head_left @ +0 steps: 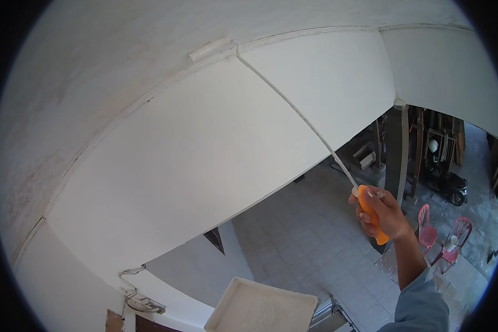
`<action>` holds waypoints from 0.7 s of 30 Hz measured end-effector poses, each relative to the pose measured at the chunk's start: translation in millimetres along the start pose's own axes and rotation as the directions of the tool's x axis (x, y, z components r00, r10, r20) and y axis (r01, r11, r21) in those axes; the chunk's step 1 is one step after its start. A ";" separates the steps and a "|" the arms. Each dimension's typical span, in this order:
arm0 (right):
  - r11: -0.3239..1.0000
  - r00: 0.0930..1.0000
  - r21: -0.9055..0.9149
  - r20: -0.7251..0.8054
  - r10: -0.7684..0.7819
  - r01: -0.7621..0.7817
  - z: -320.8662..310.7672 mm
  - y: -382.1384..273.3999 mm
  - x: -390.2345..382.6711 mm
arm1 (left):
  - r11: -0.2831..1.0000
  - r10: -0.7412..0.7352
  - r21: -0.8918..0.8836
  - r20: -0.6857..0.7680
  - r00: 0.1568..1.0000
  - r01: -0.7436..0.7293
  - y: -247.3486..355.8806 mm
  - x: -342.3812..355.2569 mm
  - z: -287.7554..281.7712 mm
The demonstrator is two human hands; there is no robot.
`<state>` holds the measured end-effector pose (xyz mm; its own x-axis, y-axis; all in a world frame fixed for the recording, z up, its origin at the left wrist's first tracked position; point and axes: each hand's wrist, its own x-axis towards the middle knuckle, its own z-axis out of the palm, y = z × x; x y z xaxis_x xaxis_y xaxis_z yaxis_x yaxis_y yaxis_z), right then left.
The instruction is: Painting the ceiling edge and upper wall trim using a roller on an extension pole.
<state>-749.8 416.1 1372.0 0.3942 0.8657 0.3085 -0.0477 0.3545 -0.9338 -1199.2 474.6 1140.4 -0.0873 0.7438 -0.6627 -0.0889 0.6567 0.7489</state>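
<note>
My right hand (382,213) is closed around the orange handle (376,232) of a paint roller, with the forearm in a grey-blue sleeve coming from the lower right. The long metal rod (296,109) runs up and left to a white roller (209,48), which lies along the moulded joint between the white upper panel (216,138) and the ceiling surface (122,55). A paint tray (231,293) coated in pale paint shows at the lower middle. My left hand is not in view.
Below are a tiled floor (282,221), a metal ladder (332,314) beside the tray, pink plastic chairs (426,229), a dark post (393,149), a scooter (447,182) with a white helmet, and leaning timber (459,141). Loose cables (130,288) hang at lower left.
</note>
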 end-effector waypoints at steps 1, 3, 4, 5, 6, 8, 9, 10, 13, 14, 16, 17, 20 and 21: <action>1.000 1.000 0.014 0.009 -0.006 0.006 1.0 -0.2 0.0 | 1.000 0.001 -0.002 0.004 1.000 -0.001 -0.1 0.4 0.1; 1.000 1.000 0.029 0.024 -0.011 0.010 1.8 0.2 -7.2 | 1.000 0.002 -0.010 0.005 1.000 -0.002 -0.1 0.9 -0.1; 0.998 1.000 0.053 0.021 -0.022 0.020 1.3 0.5 -15.0 | 1.000 0.003 -0.014 0.004 1.000 -0.002 0.0 1.2 -0.5; 0.997 0.999 0.072 0.007 -0.033 0.032 0.3 1.1 -23.9 | 1.000 0.003 -0.018 0.003 1.000 -0.003 0.0 1.6 -1.1; 0.996 0.999 0.079 0.020 -0.030 0.028 -0.8 2.2 -32.5 | 1.000 0.003 -0.020 0.002 1.000 -0.003 0.0 2.0 -1.7; 0.992 0.997 0.092 0.005 -0.082 0.081 -3.3 4.7 -47.8 | 1.000 0.003 -0.018 0.002 1.000 -0.003 1.7 3.4 -3.5; 0.992 0.997 0.094 0.000 -0.080 0.079 -4.5 5.9 -52.8 | 1.000 0.001 -0.014 0.004 1.000 -0.001 2.6 4.1 -4.1; 0.992 0.996 0.091 0.007 -0.094 0.092 -5.4 7.0 -55.9 | 1.000 -0.001 -0.008 0.007 1.000 0.001 3.5 4.6 -4.9; 0.993 0.996 0.074 0.000 -0.088 0.088 -6.8 9.4 -47.7 | 1.000 -0.005 0.012 0.018 1.000 0.005 6.7 5.7 -5.8; 0.996 0.997 0.052 -0.017 -0.077 0.078 -6.8 9.4 -40.6 | 1.000 -0.004 0.018 0.023 1.000 0.003 8.2 5.9 -6.1; 0.997 0.998 0.044 -0.012 -0.055 0.055 -5.4 8.4 -22.0 | 1.000 0.001 0.028 0.031 1.000 -0.002 11.2 6.1 -6.8; 0.999 0.999 0.016 -0.022 -0.034 0.035 -4.6 7.4 -15.0 | 1.000 0.004 0.030 0.034 0.999 -0.005 12.1 6.0 -7.3; 1.000 1.000 -0.013 -0.025 -0.017 0.017 -1.4 4.4 -5.7 | 1.000 0.013 0.018 0.038 0.999 -0.014 12.7 5.4 -9.1; 1.000 1.000 -0.003 -0.008 -0.010 0.010 -0.3 4.1 -8.6 | 1.000 0.016 0.010 0.037 0.999 -0.016 12.2 5.2 -10.0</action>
<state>-753.1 409.9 1365.5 0.4019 0.8591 0.3168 -0.0410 0.3625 -0.9311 -1210.7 485.3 1146.0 -0.0520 0.7582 -0.6499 -0.0774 0.6458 0.7596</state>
